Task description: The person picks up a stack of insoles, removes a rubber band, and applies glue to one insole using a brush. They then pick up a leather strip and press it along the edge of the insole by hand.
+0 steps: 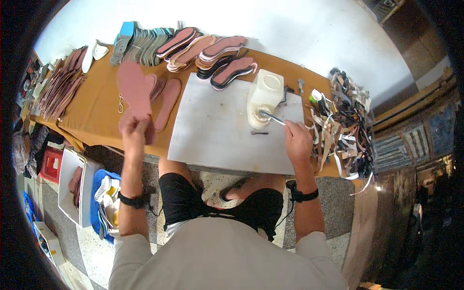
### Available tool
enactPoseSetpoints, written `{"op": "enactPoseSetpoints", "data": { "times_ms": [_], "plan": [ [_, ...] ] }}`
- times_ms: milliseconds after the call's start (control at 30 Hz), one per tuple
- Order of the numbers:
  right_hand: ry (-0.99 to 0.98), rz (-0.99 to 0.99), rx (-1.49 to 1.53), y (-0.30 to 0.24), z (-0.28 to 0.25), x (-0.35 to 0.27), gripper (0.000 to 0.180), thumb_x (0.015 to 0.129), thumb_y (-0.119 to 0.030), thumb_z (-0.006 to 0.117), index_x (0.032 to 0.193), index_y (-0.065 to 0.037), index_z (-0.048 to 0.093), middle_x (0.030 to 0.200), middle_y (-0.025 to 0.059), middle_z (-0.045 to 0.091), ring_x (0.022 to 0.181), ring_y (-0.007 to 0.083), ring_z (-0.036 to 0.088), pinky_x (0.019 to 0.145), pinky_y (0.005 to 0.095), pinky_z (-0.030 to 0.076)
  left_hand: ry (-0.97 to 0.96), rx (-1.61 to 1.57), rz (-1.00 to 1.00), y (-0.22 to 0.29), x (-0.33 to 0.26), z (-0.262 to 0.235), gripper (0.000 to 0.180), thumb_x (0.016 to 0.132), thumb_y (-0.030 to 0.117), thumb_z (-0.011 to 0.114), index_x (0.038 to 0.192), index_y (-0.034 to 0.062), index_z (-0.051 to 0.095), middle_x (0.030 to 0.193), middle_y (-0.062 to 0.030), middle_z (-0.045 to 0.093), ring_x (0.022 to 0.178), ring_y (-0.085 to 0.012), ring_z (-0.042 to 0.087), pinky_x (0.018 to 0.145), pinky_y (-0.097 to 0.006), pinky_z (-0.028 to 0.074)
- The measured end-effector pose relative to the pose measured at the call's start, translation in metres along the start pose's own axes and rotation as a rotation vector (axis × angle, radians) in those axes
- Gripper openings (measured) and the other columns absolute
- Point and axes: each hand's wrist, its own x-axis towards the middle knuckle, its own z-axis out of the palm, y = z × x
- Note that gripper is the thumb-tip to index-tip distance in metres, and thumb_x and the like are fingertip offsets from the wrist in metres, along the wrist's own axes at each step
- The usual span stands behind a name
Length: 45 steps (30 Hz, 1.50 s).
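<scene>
My left hand (134, 133) pinches the heel end of a pink insole (134, 87) and holds it up over the left part of the table. Beneath it and just to its right lie more pink insoles (168, 102), partly covered by the held one. My right hand (298, 138) grips a thin brush (275, 118) by its handle. The brush's tip is inside the round mouth of a cream plastic container (257, 102), which has pale residue, perhaps glue, around its opening. A small dark strip (259, 133) lies on the white board (217, 130) below the container.
Stacked insoles (227, 72) and a row of grey-green soles (145, 46) line the table's back edge. More brown-pink pieces (65, 87) stand at the far left. Scrap strips (343, 130) heap up at the right. Below left are a white bin (72, 188) and a blue basket (103, 176).
</scene>
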Motion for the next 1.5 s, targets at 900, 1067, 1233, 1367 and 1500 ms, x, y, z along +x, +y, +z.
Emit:
{"op": "enactPoseSetpoints", "data": {
  "times_ms": [900,1067,1233,1367,1500],
  "plan": [
    [0.067,0.277,0.198,0.001,-0.013,-0.03,0.021,0.095,-0.017,0.067,0.103,0.001,0.074,0.091,0.0186,0.073,0.082,0.0325,0.071,0.076,0.0399,0.055,-0.242,-0.516,-0.378,-0.042,-0.055,0.138,0.022,0.101,0.023,0.064,0.108,0.0023,0.068,0.097,-0.0031,0.07,0.082,-0.0104,0.063,0.069,-0.026,0.049],
    [0.113,0.279,0.154,0.012,-0.004,-0.038,0.023,0.094,-0.018,0.068,0.105,0.001,0.074,0.094,0.0185,0.074,0.083,0.0293,0.073,0.078,0.037,0.056,-0.244,-0.522,-0.326,-0.04,-0.055,0.134,0.016,0.099,0.018,0.066,0.105,0.0031,0.069,0.092,-0.0019,0.069,0.074,-0.0089,0.06,0.065,-0.026,0.045],
    [0.127,0.462,0.263,0.008,-0.001,-0.046,0.021,0.094,-0.018,0.068,0.104,0.0,0.075,0.089,0.0154,0.075,0.079,0.0255,0.073,0.075,0.0352,0.056,-0.243,-0.418,-0.256,-0.025,-0.063,0.136,0.036,0.091,0.001,0.07,0.123,-0.0016,0.053,0.106,-0.0092,0.069,0.097,-0.0236,0.071,0.081,-0.037,0.063],
    [0.138,0.58,0.299,-0.001,-0.002,-0.05,0.02,0.094,-0.02,0.069,0.1,-0.002,0.076,0.082,0.0114,0.075,0.073,0.0227,0.072,0.072,0.0341,0.056,-0.178,-0.379,-0.264,-0.032,-0.068,0.144,0.049,0.089,-0.003,0.07,0.131,-0.0006,0.045,0.115,-0.0135,0.067,0.101,-0.0284,0.071,0.083,-0.042,0.064],
    [0.14,0.551,0.279,0.007,0.001,-0.053,0.02,0.094,-0.017,0.067,0.1,0.001,0.074,0.075,0.004,0.073,0.065,0.0121,0.062,0.064,0.0287,0.049,-0.175,-0.499,-0.222,-0.04,-0.069,0.148,0.045,0.095,0.003,0.063,0.135,0.0014,0.043,0.122,-0.0156,0.064,0.104,-0.031,0.07,0.083,-0.044,0.064]
  ]
}}
